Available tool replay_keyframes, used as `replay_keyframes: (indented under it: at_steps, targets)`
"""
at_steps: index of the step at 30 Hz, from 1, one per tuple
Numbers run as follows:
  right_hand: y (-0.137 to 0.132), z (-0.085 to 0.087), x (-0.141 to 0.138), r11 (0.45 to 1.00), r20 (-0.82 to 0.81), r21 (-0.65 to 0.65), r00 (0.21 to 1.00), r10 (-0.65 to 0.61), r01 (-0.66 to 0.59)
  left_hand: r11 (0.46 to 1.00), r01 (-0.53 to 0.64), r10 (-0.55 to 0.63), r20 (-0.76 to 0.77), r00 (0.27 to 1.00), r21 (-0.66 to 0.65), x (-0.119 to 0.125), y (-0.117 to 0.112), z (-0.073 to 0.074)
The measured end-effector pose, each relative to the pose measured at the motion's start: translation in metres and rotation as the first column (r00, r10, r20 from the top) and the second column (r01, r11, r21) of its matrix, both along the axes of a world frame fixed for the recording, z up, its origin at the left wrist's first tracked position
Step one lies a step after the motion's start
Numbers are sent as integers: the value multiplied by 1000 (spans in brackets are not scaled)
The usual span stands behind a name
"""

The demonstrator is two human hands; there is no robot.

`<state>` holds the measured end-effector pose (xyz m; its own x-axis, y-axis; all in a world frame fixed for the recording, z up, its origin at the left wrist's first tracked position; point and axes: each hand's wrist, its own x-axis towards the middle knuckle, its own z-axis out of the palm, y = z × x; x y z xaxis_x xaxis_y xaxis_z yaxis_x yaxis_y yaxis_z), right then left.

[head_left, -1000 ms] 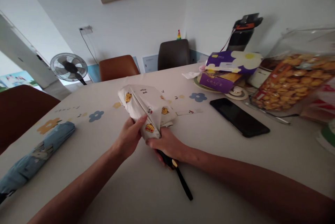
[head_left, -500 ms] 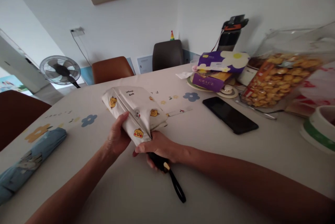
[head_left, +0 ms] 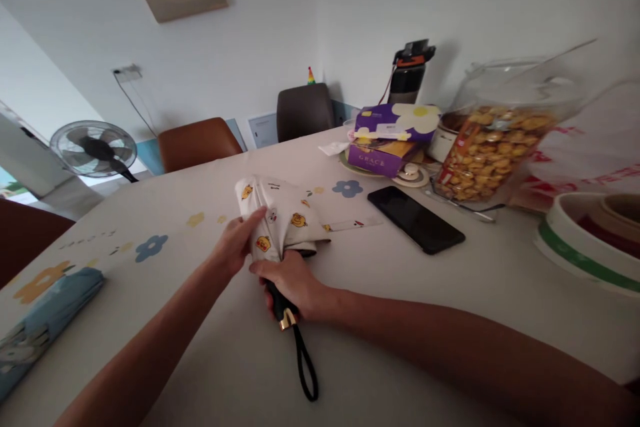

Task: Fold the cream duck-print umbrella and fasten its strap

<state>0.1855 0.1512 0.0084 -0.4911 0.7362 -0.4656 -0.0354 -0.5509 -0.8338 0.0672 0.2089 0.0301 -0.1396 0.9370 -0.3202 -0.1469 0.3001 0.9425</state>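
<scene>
Close to the left edge of the surface (head_left: pixel 225 360) lies a blue folded umbrella (head_left: pixel 55 327), partly out of view, maybe put there so there is room in the middle. Next comes the left hand (head_left: pixel 235 240): it pinches the cloth of a white umbrella (head_left: pixel 287 204), thumb on top, its other fingers mostly hidden, probably to keep the loose folds together. The white umbrella is near the middle of the surface, with its cloth toward the far edge and its handle toward the near side; I can't tell if it rests on the surface or is held a bit above it. The right hand (head_left: pixel 297 284) is wrapped around the black handle (head_left: pixel 280 299), thumb across the bottom of the cloth, likely so the umbrella can't slip or twist. To the right, a black phone (head_left: pixel 416 217) lies flat. Past it, toward the far right corner, are a purple box (head_left: pixel 380 157) and a clear jar of snacks (head_left: pixel 490 160), perhaps kept there to be out of the way. A white ring with a green stripe (head_left: pixel 590 250) sits by the right edge. The white umbrella has little yellow cartoon faces on it. Its cloth is creased and puffy, bunched on the left and loose on the right, where a thin printed strip (head_left: pixel 353 224) sticks out. Below its shiny gold ring (head_left: pixel 287 319) hangs a black loop (head_left: pixel 306 374).
</scene>
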Motion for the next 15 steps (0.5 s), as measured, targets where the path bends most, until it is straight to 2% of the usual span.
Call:
replay_keyframes:
  at_steps: [2,5,8,12,15]
  targets:
    - [0,-1,0,1000,0,23,1000,14,-14,999,-28,29,35,999,-23,9,-7,-2]
    - [2,-3,1,1000,-139,15,990,16,-14,998,-68,70,128,989,-17,14,-10,-8]
    - [3,-2,5,999,-288,-36,958,7,-18,1000,-5,8,257,966,-13,11,-9,-10]
    - [2,5,10,986,-279,-88,954,112,-141,993,106,-82,356,931,-48,11,-10,-7]
    - [0,8,11,994,-260,-69,964,59,-79,984,178,-155,399,904,-22,15,-8,-10]
